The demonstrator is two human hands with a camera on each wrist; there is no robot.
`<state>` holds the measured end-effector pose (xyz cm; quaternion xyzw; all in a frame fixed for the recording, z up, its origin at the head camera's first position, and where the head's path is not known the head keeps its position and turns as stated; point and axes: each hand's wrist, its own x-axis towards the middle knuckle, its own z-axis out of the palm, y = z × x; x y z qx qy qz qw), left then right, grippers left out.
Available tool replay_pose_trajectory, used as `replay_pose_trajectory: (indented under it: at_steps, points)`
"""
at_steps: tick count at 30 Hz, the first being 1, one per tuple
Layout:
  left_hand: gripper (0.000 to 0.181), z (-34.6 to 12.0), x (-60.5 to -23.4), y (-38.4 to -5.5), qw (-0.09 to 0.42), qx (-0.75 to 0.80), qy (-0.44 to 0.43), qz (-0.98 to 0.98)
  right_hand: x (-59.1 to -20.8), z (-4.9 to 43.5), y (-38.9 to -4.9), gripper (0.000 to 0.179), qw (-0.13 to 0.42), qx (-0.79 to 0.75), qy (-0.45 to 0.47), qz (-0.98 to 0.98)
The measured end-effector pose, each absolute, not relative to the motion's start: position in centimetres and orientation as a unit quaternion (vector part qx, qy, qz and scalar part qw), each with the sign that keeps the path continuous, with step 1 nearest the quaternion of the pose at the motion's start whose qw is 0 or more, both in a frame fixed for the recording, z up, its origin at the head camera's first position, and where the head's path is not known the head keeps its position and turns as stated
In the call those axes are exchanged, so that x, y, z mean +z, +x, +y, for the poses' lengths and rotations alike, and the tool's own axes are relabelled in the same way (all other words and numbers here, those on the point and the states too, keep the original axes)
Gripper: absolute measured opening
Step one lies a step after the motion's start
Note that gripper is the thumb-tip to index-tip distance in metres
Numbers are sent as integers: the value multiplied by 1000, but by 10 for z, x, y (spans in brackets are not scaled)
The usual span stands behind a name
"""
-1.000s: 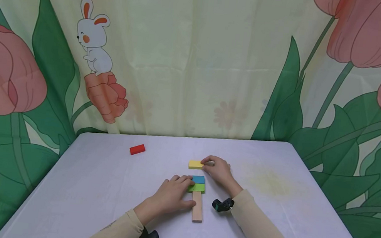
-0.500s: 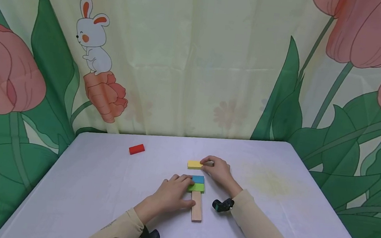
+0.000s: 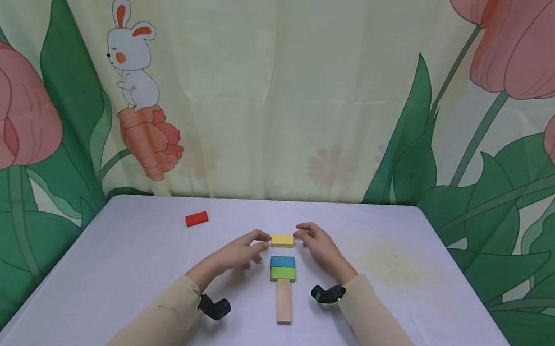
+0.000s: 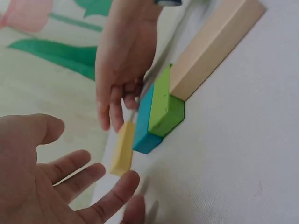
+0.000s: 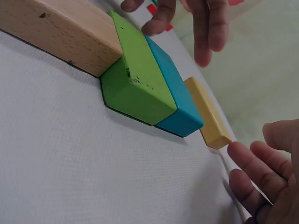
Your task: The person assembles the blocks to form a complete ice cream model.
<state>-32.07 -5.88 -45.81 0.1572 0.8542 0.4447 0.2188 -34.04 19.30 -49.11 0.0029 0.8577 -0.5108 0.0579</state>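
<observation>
A yellow block (image 3: 282,241) lies crosswise on the table, with a gap between it and the blue block (image 3: 282,262). Against the blue block sits a green block (image 3: 283,274), and a long plain wooden block (image 3: 283,301) runs from the green one toward the person. My left hand (image 3: 238,252) has its fingertips right at the yellow block's left end, fingers spread and loosely bent. At the opposite end, the fingertips of my right hand (image 3: 321,248) are close to the yellow block. Both wrist views show relaxed fingers on the left hand (image 4: 60,182) and right hand (image 5: 266,177).
A red block (image 3: 196,219) lies apart at the far left of the white-covered table (image 3: 94,278). Behind the table hangs a curtain (image 3: 274,110) printed with tulips and a rabbit. Each wrist wears a black device (image 3: 214,307).
My left hand has left the blue, green and wooden blocks and moved away from the person to the yellow block's left end. The right hand's fingers have come off the yellow block's right end.
</observation>
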Motion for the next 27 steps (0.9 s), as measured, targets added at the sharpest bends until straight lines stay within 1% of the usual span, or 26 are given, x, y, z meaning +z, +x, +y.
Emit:
replay_pose_trajectory:
  at_steps: [4, 8, 15, 27]
  points:
    - [55, -60, -469, -335, 244, 497, 133, 822, -494, 190, -340, 37, 61, -515, 17, 855]
    - [62, -62, -473, -342, 263, 504, 128, 813, -494, 187, -339, 36, 57, -514, 23, 855]
    - [63, -63, -468, -345, 295, 472, 137, 819, -495, 187, -339, 33, 60, -507, 25, 859]
    - [63, -65, -468, -341, 298, 448, 163, 827, -495, 189, -332, 25, 43, -490, -10, 871]
